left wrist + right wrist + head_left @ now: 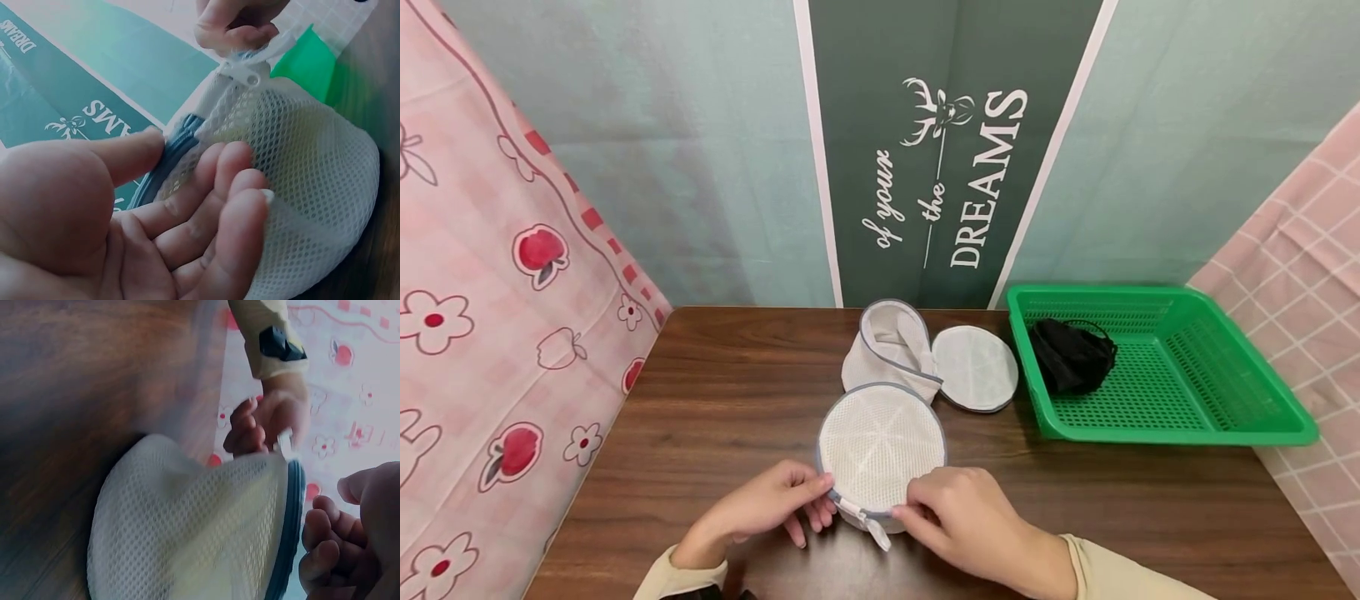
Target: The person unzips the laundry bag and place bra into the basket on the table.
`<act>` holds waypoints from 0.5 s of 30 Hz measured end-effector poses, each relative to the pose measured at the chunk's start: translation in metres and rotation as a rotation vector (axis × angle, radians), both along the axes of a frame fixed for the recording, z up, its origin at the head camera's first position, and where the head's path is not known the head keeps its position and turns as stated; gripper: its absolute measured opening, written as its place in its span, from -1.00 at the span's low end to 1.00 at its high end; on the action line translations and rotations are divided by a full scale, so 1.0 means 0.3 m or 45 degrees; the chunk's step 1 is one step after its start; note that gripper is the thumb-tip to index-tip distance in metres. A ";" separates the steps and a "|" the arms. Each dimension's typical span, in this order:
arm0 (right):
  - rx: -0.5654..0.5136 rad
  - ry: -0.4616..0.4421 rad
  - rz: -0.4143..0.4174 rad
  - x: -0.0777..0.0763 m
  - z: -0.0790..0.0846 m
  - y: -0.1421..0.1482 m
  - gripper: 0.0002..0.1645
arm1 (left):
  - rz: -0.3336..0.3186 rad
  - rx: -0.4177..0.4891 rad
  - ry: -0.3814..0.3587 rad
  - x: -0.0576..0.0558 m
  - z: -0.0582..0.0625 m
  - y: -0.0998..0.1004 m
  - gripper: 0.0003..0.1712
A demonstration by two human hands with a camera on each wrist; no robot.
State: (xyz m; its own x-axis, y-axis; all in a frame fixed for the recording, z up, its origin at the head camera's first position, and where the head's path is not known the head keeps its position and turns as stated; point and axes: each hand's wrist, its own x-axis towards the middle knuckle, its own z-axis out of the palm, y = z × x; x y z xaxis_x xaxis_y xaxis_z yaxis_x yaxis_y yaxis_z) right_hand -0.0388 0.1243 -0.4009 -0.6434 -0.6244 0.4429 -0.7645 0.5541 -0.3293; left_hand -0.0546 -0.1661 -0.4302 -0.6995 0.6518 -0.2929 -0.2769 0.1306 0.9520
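Observation:
A round white mesh laundry bag point(880, 442) with blue-grey trim lies at the front middle of the table. My left hand point(778, 504) pinches its rim at the front left, thumb on the trim and fingers against the mesh side, as the left wrist view shows. At the front right, my right hand point(958, 517) holds the rim between thumb and curled index finger. A white strap loop point(877, 533) hangs from the front edge between both hands. In the left wrist view, a white zipper pull point(252, 79) sits beside the right hand's fingers.
Behind the bag stands another white mesh bag point(857, 367), its top gaping. A flat round mesh bag point(976, 371) lies to its right. The green basket point(1180, 437) at the right holds a black pouch point(1071, 358). Printed curtains surround the brown wooden table point(715, 400).

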 end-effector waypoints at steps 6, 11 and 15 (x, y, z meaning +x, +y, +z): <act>0.055 0.112 0.059 0.020 -0.003 -0.027 -0.51 | 0.042 0.052 -0.049 0.001 0.000 0.011 -0.43; 0.100 0.234 0.053 0.027 -0.015 -0.046 -0.44 | 0.087 0.081 -0.064 0.009 0.000 0.023 -0.47; 0.142 0.347 -0.004 0.038 -0.020 -0.062 -0.37 | 0.119 0.083 -0.081 0.016 -0.001 0.036 -0.50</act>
